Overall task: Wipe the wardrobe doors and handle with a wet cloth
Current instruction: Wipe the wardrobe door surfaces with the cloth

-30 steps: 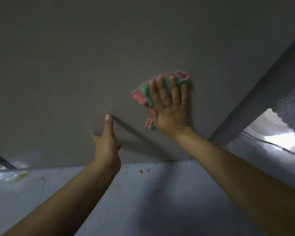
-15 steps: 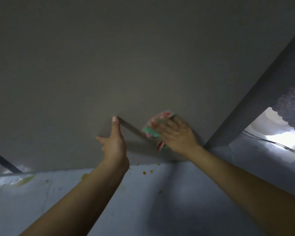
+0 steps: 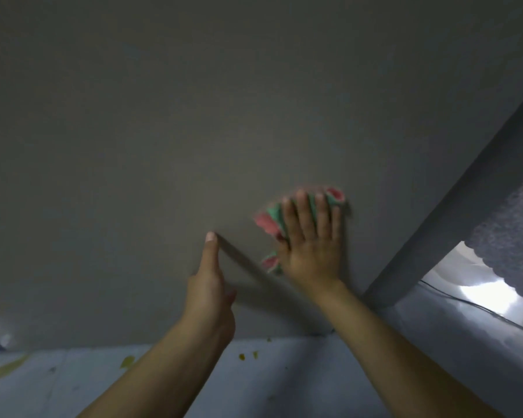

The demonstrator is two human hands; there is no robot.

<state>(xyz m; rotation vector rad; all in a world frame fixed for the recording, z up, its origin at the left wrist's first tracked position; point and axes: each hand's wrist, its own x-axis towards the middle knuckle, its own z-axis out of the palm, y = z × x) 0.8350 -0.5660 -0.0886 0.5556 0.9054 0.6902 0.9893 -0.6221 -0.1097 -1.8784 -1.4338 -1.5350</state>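
A plain grey wardrobe door (image 3: pixel 194 131) fills most of the view, seen from close and low. My right hand (image 3: pixel 313 245) lies flat with straight fingers on a pink and green cloth (image 3: pixel 271 221), pressing it against the lower right of the door. My left hand (image 3: pixel 209 285) stands edge-on to the left of it, its extended fingertips touching the door surface. No handle is in view.
The door's right edge meets a darker grey upright (image 3: pixel 453 212). Below the door runs pale blue-grey floor (image 3: pixel 73 384) with yellowish stains. At the lower right a thin cable (image 3: pixel 465 303) crosses a bright patch beneath a scalloped grey fabric edge (image 3: pixel 507 224).
My right hand swept the cloth down toward the door's bottom edge, then back up and to the right. My left hand has stayed braced on the door.
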